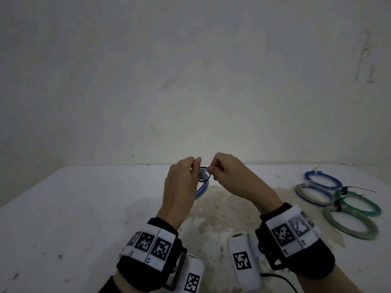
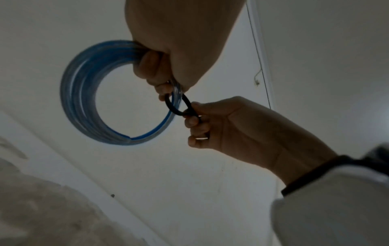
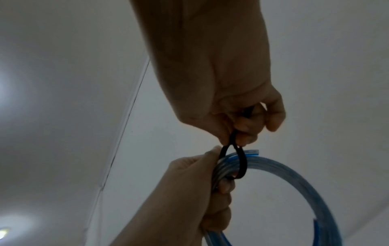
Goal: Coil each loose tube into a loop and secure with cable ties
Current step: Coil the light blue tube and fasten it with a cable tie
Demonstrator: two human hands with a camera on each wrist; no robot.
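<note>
Blue coiled tube (image 2: 84,93) sits gripped in the left hand (image 1: 179,182) at frame centre while the right hand (image 1: 228,176) pinches a black cable tie (image 2: 179,106) looped round it.

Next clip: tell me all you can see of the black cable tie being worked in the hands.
The black cable tie is a thin, flexible, plastic-looking strap bent into a loose loop around the bundled turns of the blue coiled tube, not yet pulled snug. The right hand pinches its joined ends; the left hand grips the coil just beside it. It is held in the air above the table. Its head is hidden by fingers.
</note>
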